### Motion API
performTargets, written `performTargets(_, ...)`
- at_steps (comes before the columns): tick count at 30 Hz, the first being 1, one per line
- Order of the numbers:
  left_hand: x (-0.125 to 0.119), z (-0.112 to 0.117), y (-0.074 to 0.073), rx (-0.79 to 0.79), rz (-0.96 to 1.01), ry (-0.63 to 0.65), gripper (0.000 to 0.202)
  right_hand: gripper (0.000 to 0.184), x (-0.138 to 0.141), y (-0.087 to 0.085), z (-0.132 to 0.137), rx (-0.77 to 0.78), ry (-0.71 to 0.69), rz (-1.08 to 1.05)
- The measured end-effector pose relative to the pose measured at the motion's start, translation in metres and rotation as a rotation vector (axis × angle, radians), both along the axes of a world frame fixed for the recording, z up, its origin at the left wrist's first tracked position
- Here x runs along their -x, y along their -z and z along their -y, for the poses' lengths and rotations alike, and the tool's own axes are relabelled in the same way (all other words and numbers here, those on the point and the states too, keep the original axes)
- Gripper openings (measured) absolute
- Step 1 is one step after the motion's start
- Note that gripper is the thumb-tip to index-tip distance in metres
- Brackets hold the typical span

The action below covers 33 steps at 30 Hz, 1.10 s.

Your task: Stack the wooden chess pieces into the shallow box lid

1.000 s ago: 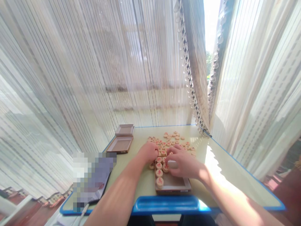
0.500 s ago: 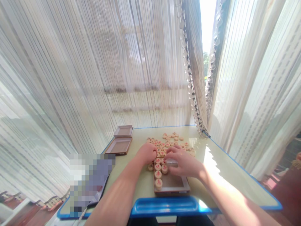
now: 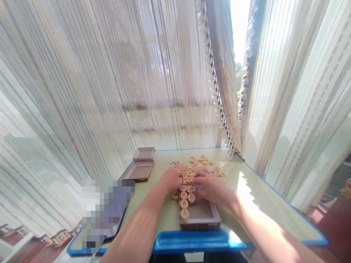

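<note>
Chinese chess pieces with red characters stand in two columns on the left side of a shallow open box (image 3: 201, 212). The nearest piece (image 3: 184, 214) sits by the box's front left corner. My left hand (image 3: 171, 179) is closed, fingers curled beside the box's far left corner; whatever they hold is hidden. Over the far end of the box, my right hand (image 3: 208, 185) has its fingers bent and apart, close to a red piece (image 3: 190, 189). Beyond both hands lies a spread of loose pieces (image 3: 189, 174). A dark-marked piece (image 3: 175, 195) lies outside the box, under the left hand.
Two more shallow box parts, a rear one (image 3: 144, 153) and a nearer one (image 3: 139, 171), lie at the table's far left. A blurred flat object (image 3: 109, 212) rests at the left edge. A blue tray groove (image 3: 193, 240) runs along the front. Curtains (image 3: 164, 73) hang behind.
My right hand has drawn slightly up and away from the second-column piece at the box's far end, uncovering more of it. My left hand stays almost where it was.
</note>
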<state>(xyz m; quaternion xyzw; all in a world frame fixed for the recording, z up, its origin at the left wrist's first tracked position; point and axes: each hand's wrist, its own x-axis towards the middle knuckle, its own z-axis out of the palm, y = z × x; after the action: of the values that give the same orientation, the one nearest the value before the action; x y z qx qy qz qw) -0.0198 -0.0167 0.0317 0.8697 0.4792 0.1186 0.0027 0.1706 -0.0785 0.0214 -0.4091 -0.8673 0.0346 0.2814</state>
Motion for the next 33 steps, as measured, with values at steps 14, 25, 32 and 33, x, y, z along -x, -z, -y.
performTargets(14, -0.001, 0.000, -0.001, 0.001, -0.008, 0.026, 0.028, 0.049, 0.015, -0.001, 0.012, 0.074, -0.016, 0.041)
performTargets(25, -0.002, 0.002, -0.003, -0.019, -0.006, 0.008, 0.027, 0.032, -0.009, -0.006, -0.005, -0.009, 0.106, -0.130)
performTargets(32, -0.002, 0.001, -0.001, 0.003, 0.074, -0.009, 0.027, 0.032, -0.031, 0.009, -0.033, -0.024, 0.417, -0.068)
performTargets(33, -0.002, 0.001, 0.000, -0.011, 0.092, -0.014, 0.028, 0.033, -0.031, 0.012, -0.034, -0.017, 0.406, -0.065)
